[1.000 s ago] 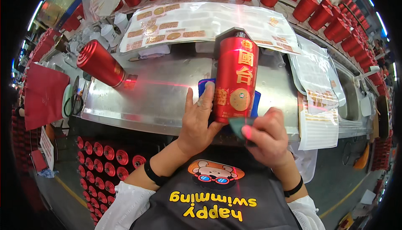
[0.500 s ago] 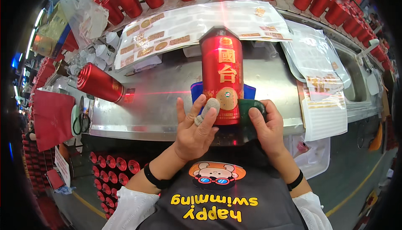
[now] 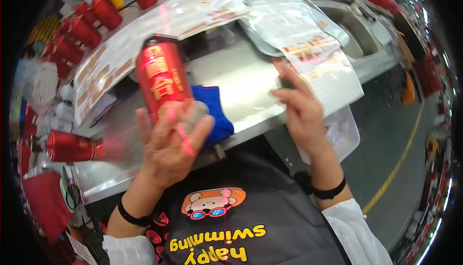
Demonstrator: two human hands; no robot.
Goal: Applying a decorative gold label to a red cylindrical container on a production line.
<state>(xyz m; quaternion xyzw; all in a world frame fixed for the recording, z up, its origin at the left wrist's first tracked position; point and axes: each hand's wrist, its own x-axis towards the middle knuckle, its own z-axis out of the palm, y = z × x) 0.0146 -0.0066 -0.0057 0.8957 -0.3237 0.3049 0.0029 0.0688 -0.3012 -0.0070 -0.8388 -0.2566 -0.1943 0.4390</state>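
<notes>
A red canister (image 3: 156, 67) with gold characters and a dark angular top tilts a little leftward at the left middle of the bench. My left hand (image 3: 169, 154) is closed around its lower part, covering the round gold label there. Grey covers sit on two of its fingertips. A blue cloth (image 3: 214, 115) shows beside the canister. Off to the right, my right hand (image 3: 304, 115) is bent near the edge of the printed sheets (image 3: 313, 57). A dark green piece (image 3: 287, 83) shows between its thumb and fingers, mostly hidden and blurred.
Another red canister (image 3: 72, 147) lies on the left of the metal bench (image 3: 231, 79). Label sheets (image 3: 193, 12) run along the back. A sink (image 3: 354, 33) is at the far right, and a white bin (image 3: 345, 137) stands below the front edge. More red canisters (image 3: 106, 12) line the back.
The view has swung right, so the bench appears further left and turned. My right hand has left the canister's side and moved toward the sheets. The left hand stays on the canister.
</notes>
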